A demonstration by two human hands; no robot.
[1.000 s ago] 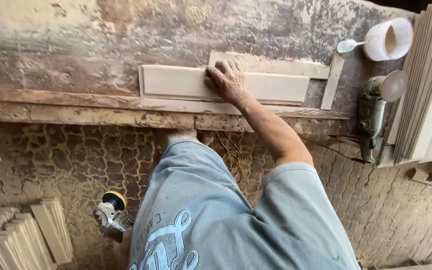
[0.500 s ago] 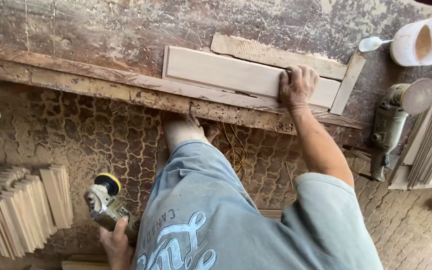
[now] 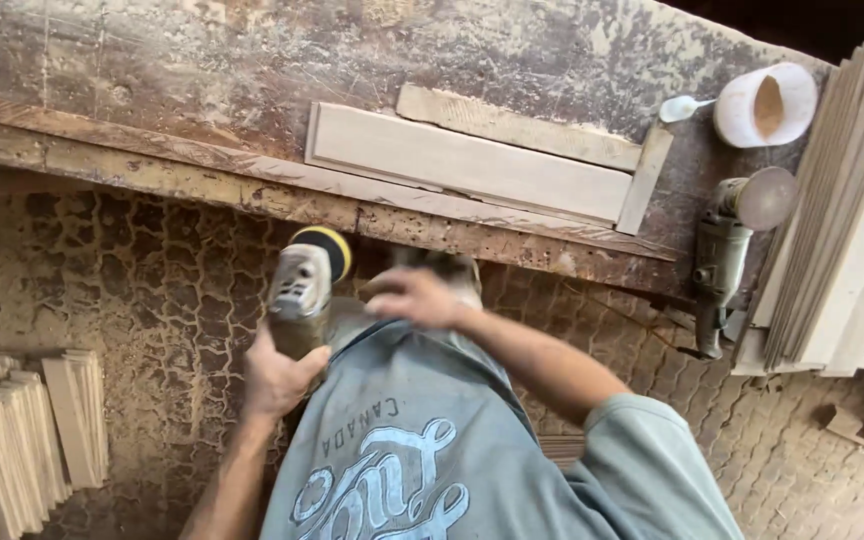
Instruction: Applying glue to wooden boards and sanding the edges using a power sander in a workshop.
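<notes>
In the head view the left hand (image 3: 277, 375) has its grip closed around the body of a hand-held sander (image 3: 304, 290), a grey tool with a yellow-and-black round pad at its far end. The tool sits on the near side of the bench (image 3: 152, 90), just short of the bench's front edge and well apart from the pale wood panel (image 3: 467, 165) lying on the bench top. From the sander, the panel lies ahead and to the right; its long axis runs roughly along the bench edge, dropping slightly toward the right. The sander's own long axis points toward the bench, pad end foremost. The right hand (image 3: 414, 297) is blurred in front of the person's chest, just beside the sander and touching nothing I can make out; whether its fingers are spread or curled I cannot tell. It is the hand nearer the panel. The panel is a light, bare, rectangular board with a raised border, framed on its far and right sides by two thin wood strips. Right of the panel lie a second grey power tool (image 3: 727, 250) with a round disc, a white cup (image 3: 764, 105), and a stack of pale boards (image 3: 852, 200).
</notes>
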